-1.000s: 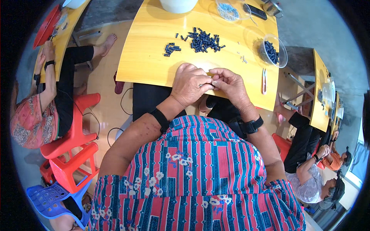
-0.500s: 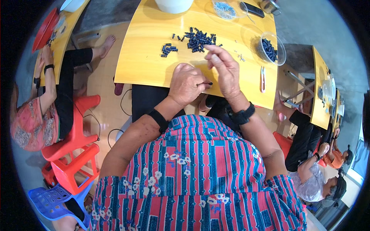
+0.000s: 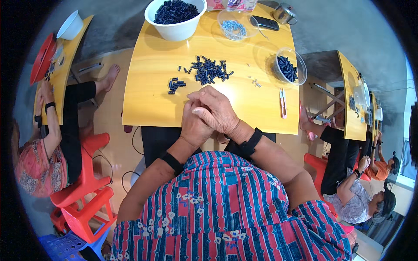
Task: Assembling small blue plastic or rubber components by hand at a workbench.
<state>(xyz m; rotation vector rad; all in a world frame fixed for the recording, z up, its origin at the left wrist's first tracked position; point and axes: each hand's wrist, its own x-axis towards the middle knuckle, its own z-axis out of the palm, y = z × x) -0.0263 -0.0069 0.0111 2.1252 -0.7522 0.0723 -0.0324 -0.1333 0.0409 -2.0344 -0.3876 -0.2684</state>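
Bare right hand (image 3: pixel 219 109) lay across the top of the bare left hand (image 3: pixel 194 125), the two touching at the near edge of the yellow wooden table (image 3: pixel 148 98). Right fingers curled over the left ones; grip on either side couldn't be told, and no piece showed between them. Step in hand, as judged: close fingertip work on the small black ribbed cylindrical pieces, likely one at a time. A next move would call for parted hands and a fine pinch, as the pieces were tiny and could roll.

Just beyond the right fingertips sat a small cluster of black pieces (image 3: pixel 175 85); the main heap of black pieces (image 3: pixel 210 71) lay farther out. To the right: tiny silvery metal bits (image 3: pixel 256 82), pink-handled metal snips (image 3: pixel 283 104), a clear round plastic tub (image 3: pixel 303 71) of black pieces. Far side: white plastic bowl (image 3: pixel 176 33) full of black pieces, clear shallow container (image 3: pixel 223 18) of bluish bits.

Hidden: left fingertips and palms, under the right hand. Cut off: the pink-and-white packet (image 3: pixel 241 4) at the top edge. Hard to make out: exact shape of the metal bits, what the co-workers at the side tables handled.
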